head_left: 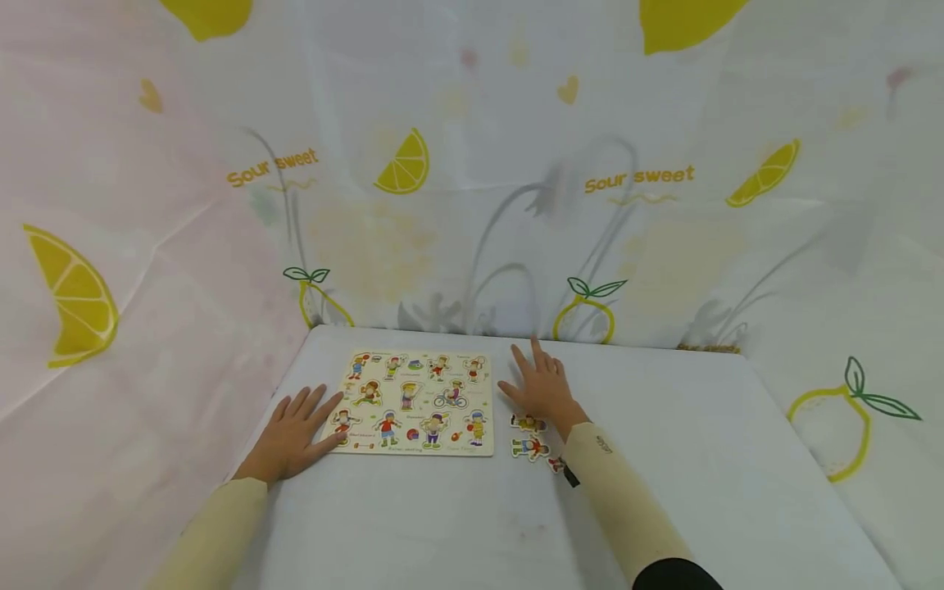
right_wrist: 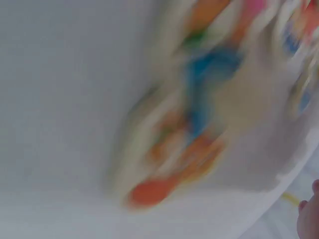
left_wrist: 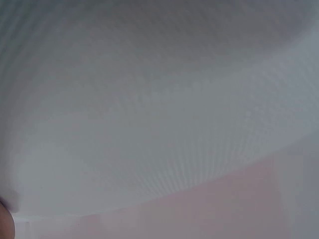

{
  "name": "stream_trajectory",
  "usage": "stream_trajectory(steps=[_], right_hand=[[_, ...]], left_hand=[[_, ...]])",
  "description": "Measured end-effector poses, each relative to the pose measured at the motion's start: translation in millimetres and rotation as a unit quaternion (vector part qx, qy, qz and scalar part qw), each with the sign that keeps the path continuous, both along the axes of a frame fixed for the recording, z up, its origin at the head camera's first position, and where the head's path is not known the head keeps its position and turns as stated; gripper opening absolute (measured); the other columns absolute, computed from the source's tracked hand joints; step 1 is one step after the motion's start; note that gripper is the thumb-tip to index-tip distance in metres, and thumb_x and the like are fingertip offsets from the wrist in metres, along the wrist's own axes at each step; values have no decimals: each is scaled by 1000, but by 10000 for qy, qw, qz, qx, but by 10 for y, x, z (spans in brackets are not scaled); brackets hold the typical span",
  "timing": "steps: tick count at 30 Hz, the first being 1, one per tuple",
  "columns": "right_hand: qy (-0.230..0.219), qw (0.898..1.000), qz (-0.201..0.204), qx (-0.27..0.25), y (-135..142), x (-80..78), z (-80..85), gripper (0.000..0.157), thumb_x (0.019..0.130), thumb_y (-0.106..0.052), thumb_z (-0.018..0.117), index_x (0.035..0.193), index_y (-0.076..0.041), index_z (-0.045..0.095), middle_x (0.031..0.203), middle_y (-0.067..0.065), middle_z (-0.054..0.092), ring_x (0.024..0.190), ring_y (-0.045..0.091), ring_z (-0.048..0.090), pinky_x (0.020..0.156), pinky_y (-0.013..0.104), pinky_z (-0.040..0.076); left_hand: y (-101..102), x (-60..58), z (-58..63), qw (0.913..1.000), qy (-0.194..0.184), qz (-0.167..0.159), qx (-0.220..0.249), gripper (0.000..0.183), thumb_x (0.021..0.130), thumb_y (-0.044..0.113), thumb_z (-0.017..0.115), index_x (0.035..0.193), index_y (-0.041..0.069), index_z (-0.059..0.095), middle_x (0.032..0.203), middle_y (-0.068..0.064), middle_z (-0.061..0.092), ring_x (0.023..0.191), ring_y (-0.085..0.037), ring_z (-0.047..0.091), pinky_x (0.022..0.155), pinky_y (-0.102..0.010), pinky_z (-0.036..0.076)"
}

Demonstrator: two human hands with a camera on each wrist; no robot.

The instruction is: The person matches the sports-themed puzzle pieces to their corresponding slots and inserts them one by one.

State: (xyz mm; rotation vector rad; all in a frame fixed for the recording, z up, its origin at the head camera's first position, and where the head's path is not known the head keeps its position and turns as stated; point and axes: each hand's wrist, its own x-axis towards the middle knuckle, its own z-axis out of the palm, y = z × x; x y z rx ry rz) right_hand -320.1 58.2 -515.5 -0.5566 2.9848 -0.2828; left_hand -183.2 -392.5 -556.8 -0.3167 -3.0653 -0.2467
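Note:
A cream puzzle board with several colourful cartoon sports figures lies on the white table. My left hand spreads its fingers at the board's left edge, with fingertips over its margin; only a bit of a finger shows in the left wrist view. To the right of the board, my right hand has its fingers extended and apart, and nothing is seen in its grasp. Loose figure pieces lie below it, partly hidden by the wrist. Close up, a piece appears blurred in the right wrist view, with fingertips at the lower right.
The white tabletop extends around the board and to the right. A lemon-printed cloth hangs behind the table and at both sides. A dark rounded object lies across the right sleeve at the bottom.

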Motion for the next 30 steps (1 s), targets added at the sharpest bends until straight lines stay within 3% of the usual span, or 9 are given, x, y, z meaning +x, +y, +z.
stream_trajectory(steps=[7, 18, 23, 30], right_hand=[[-162, 9971, -741, -113, 644, -5, -71, 83, 96, -63, 44, 159, -16, 17, 163, 27, -7, 145, 49, 23, 115, 67, 16], [-75, 9951, -983, 10, 1326, 7, -5, 83, 97, -59, 45, 158, -9, 19, 161, 32, -7, 140, 55, 25, 112, 72, 16], [-85, 9967, -805, 25, 1378, -7, -67, 85, 96, -63, 43, 158, -12, 17, 161, 32, -8, 138, 56, 28, 111, 72, 18], [246, 9995, -171, -22, 1186, 70, -183, 86, 94, -66, 46, 159, -16, 18, 163, 29, -2, 138, 56, 32, 111, 70, 23]], left_hand=[[-33, 51, -21, 10000, -24, 74, -3, 78, 94, 67, 45, 156, 22, 31, 161, -20, 26, 147, -47, 20, 115, -68, 12], [3, 66, -63, 9998, -154, 88, 48, 78, 93, 68, 44, 156, 23, 31, 162, -18, 24, 148, -46, 19, 116, -67, 10], [22, 60, -8, 10000, -24, 57, -8, 77, 93, 66, 47, 155, 21, 33, 161, -20, 27, 147, -47, 22, 115, -68, 14], [51, 22, 54, 9999, -71, 31, -95, 77, 94, 65, 46, 155, 21, 32, 162, -20, 25, 148, -46, 20, 115, -67, 13]])
